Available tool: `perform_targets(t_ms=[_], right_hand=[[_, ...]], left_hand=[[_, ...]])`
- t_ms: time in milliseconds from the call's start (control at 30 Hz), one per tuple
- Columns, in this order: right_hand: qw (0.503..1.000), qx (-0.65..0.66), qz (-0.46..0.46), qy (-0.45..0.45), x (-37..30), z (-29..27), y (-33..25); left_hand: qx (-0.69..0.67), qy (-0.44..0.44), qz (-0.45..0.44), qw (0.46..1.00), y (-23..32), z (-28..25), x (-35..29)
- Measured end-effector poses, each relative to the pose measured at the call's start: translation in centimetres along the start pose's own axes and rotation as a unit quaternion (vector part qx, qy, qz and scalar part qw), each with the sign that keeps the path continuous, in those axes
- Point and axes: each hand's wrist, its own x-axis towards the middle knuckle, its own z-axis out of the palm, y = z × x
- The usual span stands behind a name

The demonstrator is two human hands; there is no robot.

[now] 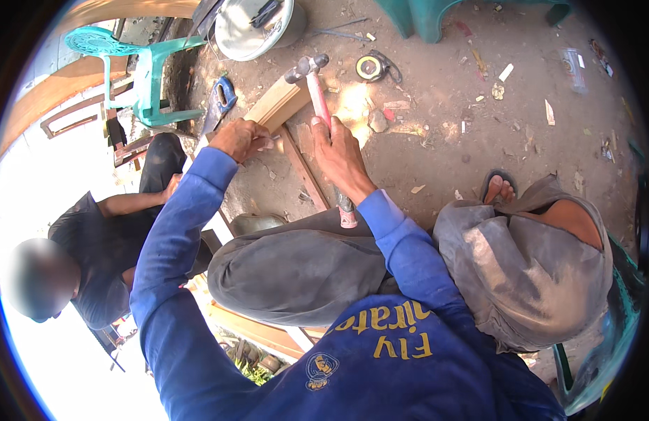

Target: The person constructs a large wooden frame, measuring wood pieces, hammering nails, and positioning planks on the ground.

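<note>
Hammer [316,88] gripped in right hand [340,154]; left hand [239,137] on wooden plank [279,105].

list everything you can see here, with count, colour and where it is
hammer: 1, pink handle, dark head, in right hand
wood pieces: several, pale and brown, on ground under hands
hand saw: 1, blue handle, left of wood
tape measure: 1, yellow and black, beyond hammer
metal basin: 1, grey, top centre
plastic chair: 1, teal, top left
wood scraps: many, pale, scattered on dirt at right
seated person: 1, dark clothes, left
sandalled foot: 1, right of centre
left hand: 1, blue sleeve, fingers pinched on the wood
right hand: 1, blue sleeve, gripping hammer
</note>
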Motion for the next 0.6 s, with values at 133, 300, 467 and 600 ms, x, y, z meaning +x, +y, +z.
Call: perform_targets(t_ms=[133, 300, 467, 600], right_hand=[[1.000, -0.001, -0.007, 0.019, 0.3, -0.4, -1.0], [1.000, -0.016, -0.004, -0.004, 0.1, 0.2, -0.6], [0.998, -0.057, -0.022, -0.024, -0.3, 1.7, -0.4], [0.997, -0.047, -0.050, -0.028, -0.7, 2.0, -0.4]], left_hand=[[-0.209, 0.254, -0.127, 0.936, -4.6, -1.8, -2.7], [-0.227, 0.263, -0.153, 0.925, -3.0, -1.2, -1.0], [-0.192, 0.238, -0.161, 0.938, -3.2, -0.7, -0.9], [-0.123, 0.251, -0.114, 0.953, -3.3, -0.6, -1.1]])
